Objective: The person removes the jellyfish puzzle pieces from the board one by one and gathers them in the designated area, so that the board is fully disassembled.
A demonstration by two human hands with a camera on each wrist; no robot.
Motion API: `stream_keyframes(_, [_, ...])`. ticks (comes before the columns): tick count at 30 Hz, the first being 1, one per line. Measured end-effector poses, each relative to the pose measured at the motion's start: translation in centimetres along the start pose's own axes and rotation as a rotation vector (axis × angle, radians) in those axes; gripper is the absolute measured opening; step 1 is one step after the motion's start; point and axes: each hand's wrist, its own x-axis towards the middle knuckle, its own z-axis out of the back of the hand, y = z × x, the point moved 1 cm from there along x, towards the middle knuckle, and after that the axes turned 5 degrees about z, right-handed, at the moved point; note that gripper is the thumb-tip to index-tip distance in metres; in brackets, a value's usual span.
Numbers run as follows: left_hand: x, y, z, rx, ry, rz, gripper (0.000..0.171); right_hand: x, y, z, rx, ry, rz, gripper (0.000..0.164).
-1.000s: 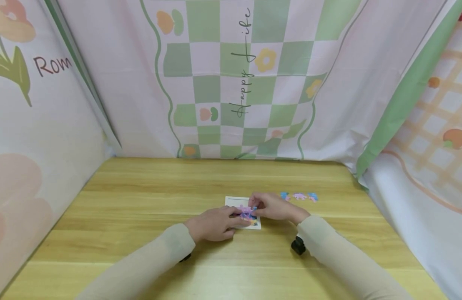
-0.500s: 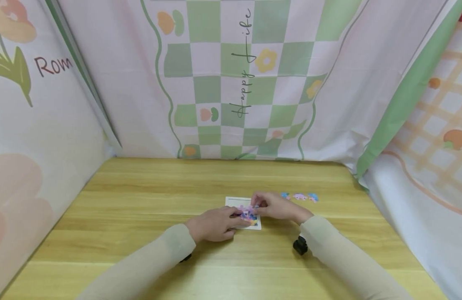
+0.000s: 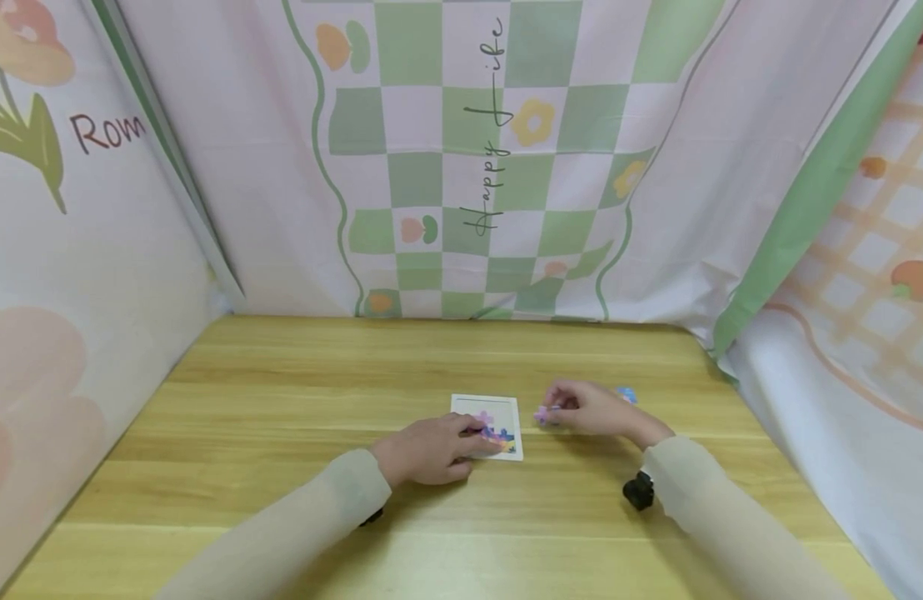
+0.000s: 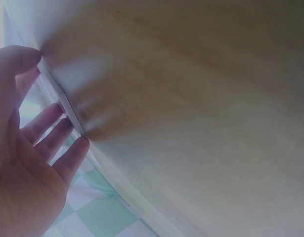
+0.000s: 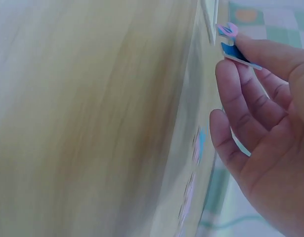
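A small white-framed puzzle board (image 3: 469, 406) lies at the middle of the table, with pink, blue and yellow puzzle pieces (image 3: 499, 437) set in its near part. My left hand (image 3: 427, 448) rests on the board's left side, its extended fingers covering some of those pieces. In the left wrist view, the thumb and fingertips touch along the board's edge (image 4: 67, 103). To the right of the board, my right hand (image 3: 592, 408) pinches a pink and blue puzzle piece (image 3: 541, 415) between thumb and fingers. The right wrist view shows this piece's blue part (image 5: 238, 53) at the fingertips.
Loose puzzle pieces lie beyond the right hand; a blue one (image 3: 626, 394) shows past it, and others are hidden behind the hand. Two loose pieces, the nearer one pink and blue (image 5: 198, 145), appear low in the right wrist view. Patterned curtains (image 3: 469, 167) enclose the wooden table (image 3: 296, 367).
My right hand has moved right, away from the board, with the pink and blue puzzle piece in its fingers. My left hand has stayed put on the board.
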Motion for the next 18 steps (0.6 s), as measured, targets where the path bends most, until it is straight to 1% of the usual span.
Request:
stream_keyframes(5, [-0.1,0.0,0.0,0.028,-0.021,-0.034,0.046,-2.0,-1.2,1.3,0.028,-0.017,-0.032,0.015])
stream_keyframes(9, [-0.2,-0.1,0.1,0.034,-0.043,-0.060,0.046,-3.5,-2.4,2.5,0.039,-0.035,-0.078,0.015])
stream_keyframes(12, [-0.3,-0.1,0.2,0.028,-0.046,-0.066,0.046,-4.5,-3.5,3.3,0.036,-0.053,-0.114,0.016])
stream_keyframes(18, [-0.3,-0.1,0.2,0.028,-0.026,-0.050,0.047,-6.2,-5.2,4.8,-0.002,-0.076,-0.173,0.019])
